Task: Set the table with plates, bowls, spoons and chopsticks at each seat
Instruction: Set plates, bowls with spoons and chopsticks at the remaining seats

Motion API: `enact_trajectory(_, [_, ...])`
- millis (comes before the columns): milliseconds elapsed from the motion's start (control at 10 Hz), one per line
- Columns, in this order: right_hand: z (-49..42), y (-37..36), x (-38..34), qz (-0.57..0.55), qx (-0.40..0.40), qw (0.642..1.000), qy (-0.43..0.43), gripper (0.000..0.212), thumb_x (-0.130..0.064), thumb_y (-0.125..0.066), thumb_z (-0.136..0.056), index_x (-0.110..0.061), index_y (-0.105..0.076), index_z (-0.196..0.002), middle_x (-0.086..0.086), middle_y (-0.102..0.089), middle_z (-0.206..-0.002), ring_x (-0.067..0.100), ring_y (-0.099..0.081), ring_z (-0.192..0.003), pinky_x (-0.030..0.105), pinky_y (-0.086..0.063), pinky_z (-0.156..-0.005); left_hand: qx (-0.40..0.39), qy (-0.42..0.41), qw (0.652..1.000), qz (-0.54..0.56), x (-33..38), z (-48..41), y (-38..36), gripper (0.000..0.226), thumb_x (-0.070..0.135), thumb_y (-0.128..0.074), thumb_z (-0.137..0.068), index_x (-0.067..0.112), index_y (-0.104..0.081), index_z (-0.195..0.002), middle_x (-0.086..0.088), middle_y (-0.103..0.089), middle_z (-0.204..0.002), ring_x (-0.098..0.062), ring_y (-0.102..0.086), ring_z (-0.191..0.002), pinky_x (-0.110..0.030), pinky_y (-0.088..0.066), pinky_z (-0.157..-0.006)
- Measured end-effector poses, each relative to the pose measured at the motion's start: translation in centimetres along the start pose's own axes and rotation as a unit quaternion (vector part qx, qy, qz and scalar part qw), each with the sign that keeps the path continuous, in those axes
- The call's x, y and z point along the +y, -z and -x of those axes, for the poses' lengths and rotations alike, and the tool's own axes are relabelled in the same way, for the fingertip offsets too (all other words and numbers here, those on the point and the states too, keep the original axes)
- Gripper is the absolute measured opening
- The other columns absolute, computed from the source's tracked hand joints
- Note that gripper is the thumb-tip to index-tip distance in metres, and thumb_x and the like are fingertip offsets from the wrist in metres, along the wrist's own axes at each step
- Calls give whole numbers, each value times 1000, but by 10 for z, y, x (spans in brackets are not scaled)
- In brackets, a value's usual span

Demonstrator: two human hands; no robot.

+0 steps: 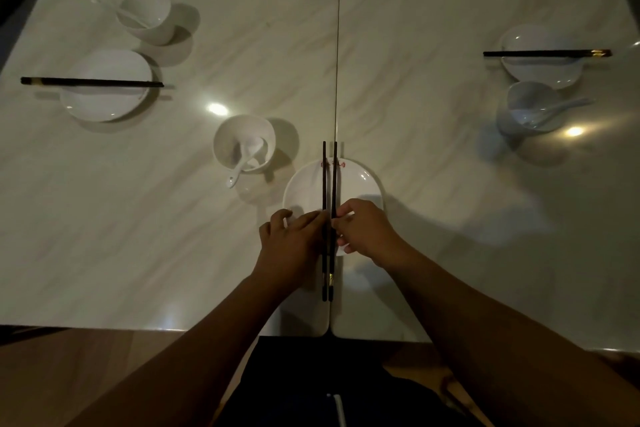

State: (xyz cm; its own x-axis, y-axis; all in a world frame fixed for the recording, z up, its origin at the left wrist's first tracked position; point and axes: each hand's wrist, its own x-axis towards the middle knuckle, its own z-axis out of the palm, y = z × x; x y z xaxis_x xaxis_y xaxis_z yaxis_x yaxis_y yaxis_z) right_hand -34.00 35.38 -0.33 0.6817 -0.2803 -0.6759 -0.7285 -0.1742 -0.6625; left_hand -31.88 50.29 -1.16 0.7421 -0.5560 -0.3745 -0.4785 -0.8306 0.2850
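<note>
A white plate (360, 184) with a red mark on its far rim sits in front of me. A pair of dark chopsticks (329, 180) lies across it, pointing away from me. My left hand (294, 243) touches them from the left and my right hand (367, 232) pinches them from the right, both over the plate's near edge. A white bowl (242, 139) with a white spoon (244, 158) in it stands to the plate's far left.
The left seat has a plate (104, 97) under chopsticks (90, 81) and a bowl with a spoon (147, 15). The right seat has a plate (543, 69), chopsticks (547, 53) and a bowl with a spoon (528, 107). A seam (337, 45) splits the marble table (433, 28).
</note>
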Motion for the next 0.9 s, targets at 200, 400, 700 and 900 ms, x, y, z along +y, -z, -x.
enact_trajectory(200, [0,0,0,10,-10,1000,1,21,-15,-57,-93,-11,-57,-114,16,-66,-94,24,-66,-74,31,-57,-65,-2,-13,1000,22,1,-4,-1,58,38,-45,-94,37,-21,-146,13,-29,-152,-32,-19,-136,-42,-23,-105])
enact_trajectory(400, [0,0,2,7,-11,1000,1,21,-13,-57,-93,-9,-57,-114,18,-67,-94,24,-66,-72,33,-59,-67,-4,-13,999,35,0,-5,-6,58,30,-46,-94,36,-21,-146,12,-30,-152,-32,-21,-134,-41,-26,-103])
enact_trajectory(700, [1,3,0,22,-13,1000,17,12,-15,-61,-91,-11,-62,-102,17,-69,-89,30,-70,-76,38,-60,-69,8,0,999,52,5,-2,-8,61,44,-49,-91,34,-24,-146,8,-28,-153,-29,-22,-134,-41,-28,-103])
enact_trajectory(900, [7,11,8,67,-11,996,52,22,-26,-64,-88,-14,-62,-106,8,-67,-98,27,-67,-87,40,-58,-77,49,24,996,71,2,5,-4,57,48,-52,-88,33,-35,-141,2,-33,-149,-28,-25,-135,-43,-30,-105])
